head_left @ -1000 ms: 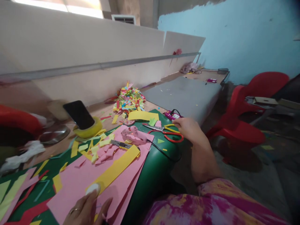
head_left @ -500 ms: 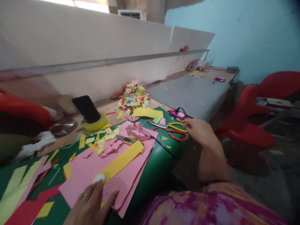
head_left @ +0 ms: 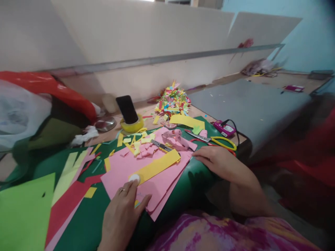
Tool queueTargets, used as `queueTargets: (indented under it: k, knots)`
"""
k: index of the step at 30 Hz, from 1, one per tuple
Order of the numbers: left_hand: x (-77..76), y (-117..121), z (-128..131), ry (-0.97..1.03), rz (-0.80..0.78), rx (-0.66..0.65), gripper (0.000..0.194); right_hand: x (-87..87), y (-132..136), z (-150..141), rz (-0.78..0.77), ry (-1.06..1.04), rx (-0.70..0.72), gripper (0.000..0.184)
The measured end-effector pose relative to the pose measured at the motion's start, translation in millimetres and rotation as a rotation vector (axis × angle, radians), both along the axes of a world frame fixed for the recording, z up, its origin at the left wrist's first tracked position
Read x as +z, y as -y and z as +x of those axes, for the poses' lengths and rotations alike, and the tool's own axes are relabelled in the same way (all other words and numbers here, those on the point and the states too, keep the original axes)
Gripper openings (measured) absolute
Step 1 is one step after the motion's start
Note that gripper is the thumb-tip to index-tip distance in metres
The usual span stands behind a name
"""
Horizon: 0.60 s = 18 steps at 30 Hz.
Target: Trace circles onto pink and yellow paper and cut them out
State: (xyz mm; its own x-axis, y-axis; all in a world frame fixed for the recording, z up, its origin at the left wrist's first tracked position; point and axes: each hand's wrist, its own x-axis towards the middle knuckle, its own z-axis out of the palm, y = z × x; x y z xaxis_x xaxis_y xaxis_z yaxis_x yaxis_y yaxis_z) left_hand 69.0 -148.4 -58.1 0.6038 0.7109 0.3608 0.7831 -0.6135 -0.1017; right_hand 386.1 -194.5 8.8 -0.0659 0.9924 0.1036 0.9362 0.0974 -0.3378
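My left hand [head_left: 121, 209] lies over a stack of pink paper sheets [head_left: 159, 190], thumb spread, fingertips on a small white disc [head_left: 134, 178]. The disc sits at the near end of a yellow paper strip [head_left: 157, 165]. Stretched out at the stack's right corner, my right hand [head_left: 217, 162] has its fingertips beside the handle of a pink glue gun [head_left: 175, 138]. Behind that hand lie scissors [head_left: 223, 142] with yellow and red handles, partly hidden. A box cutter [head_left: 162, 145] rests on the pink paper near small pink and yellow scraps [head_left: 145, 150].
A phone [head_left: 127, 108] leans in a yellow tape roll [head_left: 132, 125]. Colourful paper clippings [head_left: 174, 99] are heaped at the back. Right of them sits a purple box [head_left: 224, 128] with a black cord. Green sheet [head_left: 26, 209] and red paper [head_left: 69, 202] lie left; plastic bags [head_left: 23, 111] stand behind.
My right hand has left the scissors' handles and moved left to the glue gun's handle. My left hand stays on the disc. The view has swung left.
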Motion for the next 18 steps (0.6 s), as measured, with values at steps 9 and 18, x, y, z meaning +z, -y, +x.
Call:
queueTargets:
  k: [9, 18]
  knots:
    - [-3.7, -4, -2, 0.022, 0.039, -0.045, 0.052, -2.4, 7, 0, -0.079, -0.009, -0.077, 0.025]
    - [-3.1, 6, 4, 0.027, -0.026, 0.045, 0.042, -14.7, 0, -19, 0.167, -0.085, 0.18, 0.027]
